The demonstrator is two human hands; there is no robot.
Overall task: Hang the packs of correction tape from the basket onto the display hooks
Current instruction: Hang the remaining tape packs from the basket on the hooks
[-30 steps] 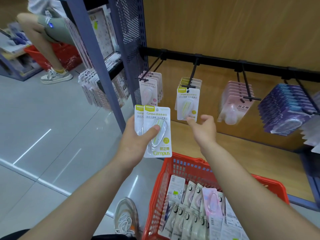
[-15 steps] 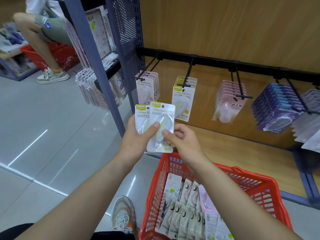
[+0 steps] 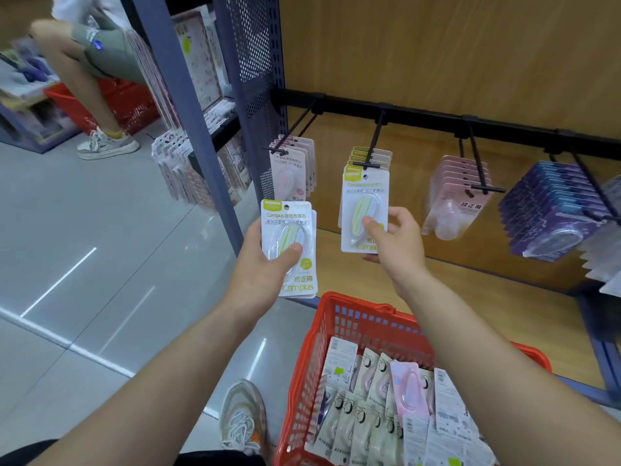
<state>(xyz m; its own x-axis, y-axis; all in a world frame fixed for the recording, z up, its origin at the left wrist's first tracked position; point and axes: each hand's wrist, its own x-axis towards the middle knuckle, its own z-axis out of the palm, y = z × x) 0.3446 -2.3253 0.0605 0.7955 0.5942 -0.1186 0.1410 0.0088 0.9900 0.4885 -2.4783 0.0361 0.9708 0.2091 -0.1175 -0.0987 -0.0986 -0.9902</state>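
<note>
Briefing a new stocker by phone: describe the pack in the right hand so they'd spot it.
Follow the black rail to its second hook from the left. Below its tip, the right hand pinches one green-striped correction tape pack; identical packs hang on that hook, spare packs sit in the left hand.

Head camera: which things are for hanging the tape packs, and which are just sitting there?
For the job: right hand, green pack it holds, left hand, its spare green packs, hook, red basket.
Just there: purple packs, far basket, sneaker.
</note>
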